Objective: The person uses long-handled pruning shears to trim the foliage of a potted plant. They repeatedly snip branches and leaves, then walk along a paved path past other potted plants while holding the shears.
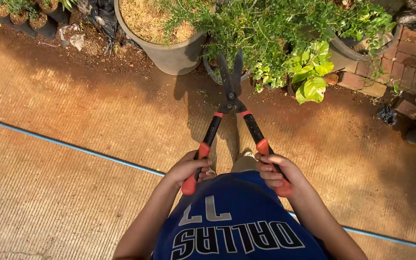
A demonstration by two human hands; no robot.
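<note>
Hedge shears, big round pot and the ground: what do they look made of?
Hedge shears: dark, dull metal blades, probably steel; black handles with orange-red grips that look like rubber or plastic, one in the left hand, one in the right hand.
Round pot: grey, matte, likely cement.
Ground: ribbed concrete, dusted reddish.

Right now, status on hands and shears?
Left hand and right hand each grip a handle. Hedge shears blades slightly open, pointing at leafy plant. Nothing between.

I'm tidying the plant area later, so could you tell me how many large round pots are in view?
3: a big grey pot at top centre, a dark pot just right of it behind the shear blades, and another pot at upper right. Foliage may hide more.
</note>
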